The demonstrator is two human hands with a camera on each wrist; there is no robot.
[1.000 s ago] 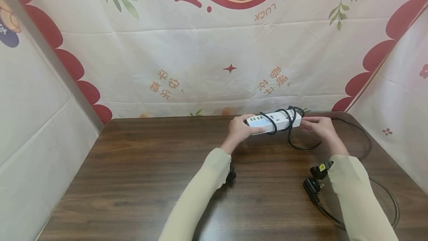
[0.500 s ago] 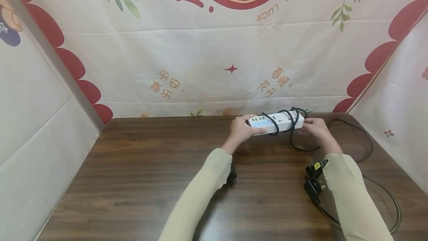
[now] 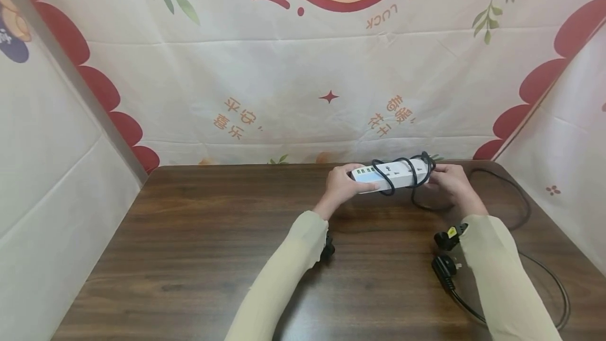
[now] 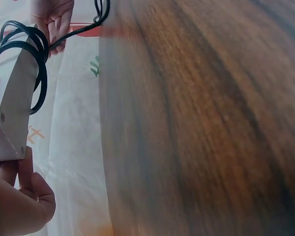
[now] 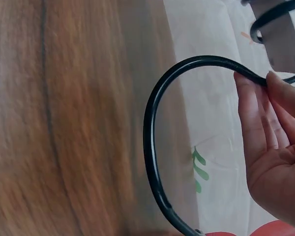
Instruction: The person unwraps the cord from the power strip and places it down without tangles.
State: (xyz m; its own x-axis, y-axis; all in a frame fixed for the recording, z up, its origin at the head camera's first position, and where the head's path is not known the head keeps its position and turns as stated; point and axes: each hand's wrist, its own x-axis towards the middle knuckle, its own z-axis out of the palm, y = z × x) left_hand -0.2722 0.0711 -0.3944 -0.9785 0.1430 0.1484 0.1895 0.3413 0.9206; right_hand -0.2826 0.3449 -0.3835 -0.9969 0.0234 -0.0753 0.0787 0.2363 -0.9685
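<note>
My left hand [image 3: 340, 184] grips the left end of a white power strip [image 3: 401, 179], thumb in front and fingers behind, holding it up near the far table edge. Several turns of black power cord [image 3: 524, 214] are wound round the strip, mostly toward its right end. At that end my right hand [image 3: 455, 184] pinches the cord between thumb and fingers. The right wrist view shows the pinched cord [image 5: 148, 132] bending in a wide loop away from the fingertips. In the left wrist view, the strip's underside [image 4: 17, 93] shows above my left fingers.
A black plug [image 3: 444, 268] with metal prongs lies on the brown wooden table [image 3: 189, 257] beside my right sleeve. Another black piece with a yellow label [image 3: 452, 232] shows at that cuff. A printed white cloth [image 3: 284, 78] hangs behind the table and along both sides.
My right hand shifts slightly around the strip's right end with the pinched cord. The cord turns there now sit closer round that end. My left hand keeps its grip.
</note>
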